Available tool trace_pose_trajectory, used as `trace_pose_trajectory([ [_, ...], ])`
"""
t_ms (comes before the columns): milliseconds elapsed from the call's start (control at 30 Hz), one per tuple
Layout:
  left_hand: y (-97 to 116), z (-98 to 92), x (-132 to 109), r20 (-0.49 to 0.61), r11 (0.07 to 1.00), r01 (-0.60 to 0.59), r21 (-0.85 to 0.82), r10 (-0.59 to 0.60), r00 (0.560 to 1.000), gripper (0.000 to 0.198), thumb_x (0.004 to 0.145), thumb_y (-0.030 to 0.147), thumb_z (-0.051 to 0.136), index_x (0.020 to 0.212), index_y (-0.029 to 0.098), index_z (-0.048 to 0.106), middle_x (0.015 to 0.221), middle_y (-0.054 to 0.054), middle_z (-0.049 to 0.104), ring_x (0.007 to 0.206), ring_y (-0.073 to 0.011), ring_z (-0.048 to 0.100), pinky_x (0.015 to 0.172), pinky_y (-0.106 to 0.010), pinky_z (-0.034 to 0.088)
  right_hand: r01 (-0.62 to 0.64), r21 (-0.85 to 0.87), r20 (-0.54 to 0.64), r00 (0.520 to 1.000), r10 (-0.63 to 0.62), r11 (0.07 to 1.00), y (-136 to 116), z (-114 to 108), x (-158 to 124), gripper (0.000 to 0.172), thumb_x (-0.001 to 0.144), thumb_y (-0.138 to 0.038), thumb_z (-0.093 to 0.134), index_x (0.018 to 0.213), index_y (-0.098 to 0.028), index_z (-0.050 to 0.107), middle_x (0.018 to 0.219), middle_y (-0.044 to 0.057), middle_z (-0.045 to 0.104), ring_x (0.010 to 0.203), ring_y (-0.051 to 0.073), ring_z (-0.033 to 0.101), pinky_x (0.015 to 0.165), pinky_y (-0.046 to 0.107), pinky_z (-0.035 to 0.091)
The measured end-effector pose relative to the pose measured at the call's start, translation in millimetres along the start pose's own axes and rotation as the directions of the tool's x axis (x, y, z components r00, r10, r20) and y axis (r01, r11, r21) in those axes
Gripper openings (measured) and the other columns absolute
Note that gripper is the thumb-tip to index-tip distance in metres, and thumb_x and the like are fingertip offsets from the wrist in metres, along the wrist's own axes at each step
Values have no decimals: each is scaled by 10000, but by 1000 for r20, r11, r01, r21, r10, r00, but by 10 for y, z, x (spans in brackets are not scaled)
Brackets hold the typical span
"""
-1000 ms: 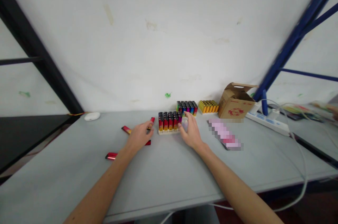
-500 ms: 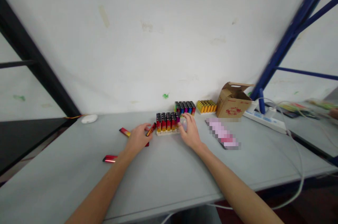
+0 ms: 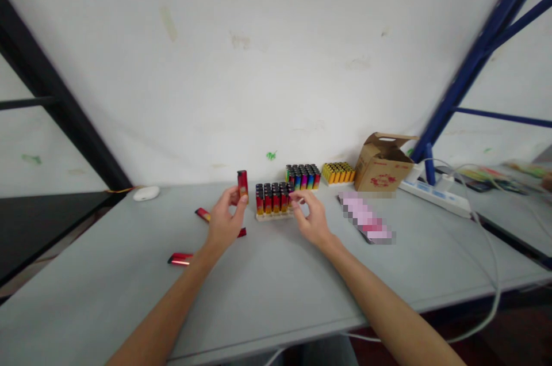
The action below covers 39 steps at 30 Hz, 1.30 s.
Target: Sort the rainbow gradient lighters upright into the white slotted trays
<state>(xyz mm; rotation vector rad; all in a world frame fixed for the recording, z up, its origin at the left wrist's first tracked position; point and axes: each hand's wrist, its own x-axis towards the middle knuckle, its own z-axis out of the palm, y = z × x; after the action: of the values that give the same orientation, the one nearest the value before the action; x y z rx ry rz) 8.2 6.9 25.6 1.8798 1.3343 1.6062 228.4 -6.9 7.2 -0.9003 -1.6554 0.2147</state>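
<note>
My left hand (image 3: 225,217) holds a red lighter (image 3: 242,183) upright between thumb and fingers, above the table. Just to its right stand rows of red and yellow lighters (image 3: 268,202) in a pale tray (image 3: 274,216). My right hand (image 3: 311,216) is at the right end of that tray, thumb and forefinger nearly together by the end lighters; whether it grips one is hidden. Loose red lighters lie on the table: one (image 3: 180,259) at the left, one (image 3: 202,214) behind my left hand, and one (image 3: 242,232) partly hidden by that hand.
Behind are a block of multicoloured lighters (image 3: 303,177) and a yellow set (image 3: 338,172). An open cardboard box (image 3: 379,173), a blurred pink phone-like item (image 3: 365,217) and a white power strip (image 3: 435,198) are at right. A white case (image 3: 146,194) lies at left.
My left hand has raised its lighter and turned it from slanted to upright. My right hand's fingers have moved slightly lower and closer together beside the tray.
</note>
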Motion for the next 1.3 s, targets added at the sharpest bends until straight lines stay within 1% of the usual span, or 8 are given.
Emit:
trace_pose_trajectory([
  [167,384,212,-260,463,677,434,-594,-154,873,381,817,489,646,972,140,647,771,-29,612,676,-138,551,683,-290,460,-112,333,188,981,50,936,-205,48,-4,361,973,-408,402,1213,-243,616,1258,84,586,1213,217,503,1053,405,371],
  [300,453,294,-357,727,350,729,-587,-168,666,322,758,421,750,859,130,657,759,-13,571,619,-99,528,628,-260,434,-301,480,295,940,172,824,-227,120,-5,387,942,-501,449,1033,-233,713,1242,78,594,1172,226,536,1018,391,404],
  [500,359,220,-255,779,331,796,-506,-221,587,382,789,469,697,892,101,703,729,-49,616,652,-132,566,664,-275,458,-494,700,257,848,463,516,-141,193,40,388,822,-561,608,969,-215,703,928,46,703,837,180,635,806,326,499],
  [600,337,145,-166,732,385,763,-519,-261,630,444,776,499,665,932,87,719,765,-83,654,708,-169,598,693,-297,480,-504,766,195,773,604,399,-83,101,127,397,776,-583,641,828,-190,665,855,50,710,785,175,652,736,306,514],
  [767,166,29,-14,225,683,430,-591,-373,900,326,755,450,594,758,134,674,564,-4,558,539,-136,520,549,-265,433,-557,777,228,684,693,294,30,-83,209,363,668,-460,783,863,-222,590,715,-29,656,665,135,638,577,241,497],
  [900,-80,-24,31,-73,977,197,-81,-203,977,285,793,419,524,819,166,652,632,-12,601,608,-167,575,627,-297,473,-597,741,259,678,688,309,98,-79,187,385,605,-345,825,899,-210,618,834,-1,679,750,141,652,610,244,521],
  [1033,-257,14,-26,123,929,-76,362,33,992,339,830,391,505,1053,165,622,953,-95,673,921,-249,622,883,-406,482,-630,703,290,679,675,332,122,-55,169,347,620,-327,791,882,-198,603,825,18,691,715,153,656,542,233,498],
  [1300,-438,146,-132,305,817,-188,546,15,952,388,849,414,512,1110,148,621,1162,-147,622,1126,-290,558,1012,-451,430,-710,653,433,636,639,264,104,-118,178,253,654,-220,683,888,-186,594,700,-11,652,607,125,611,466,203,434],
])
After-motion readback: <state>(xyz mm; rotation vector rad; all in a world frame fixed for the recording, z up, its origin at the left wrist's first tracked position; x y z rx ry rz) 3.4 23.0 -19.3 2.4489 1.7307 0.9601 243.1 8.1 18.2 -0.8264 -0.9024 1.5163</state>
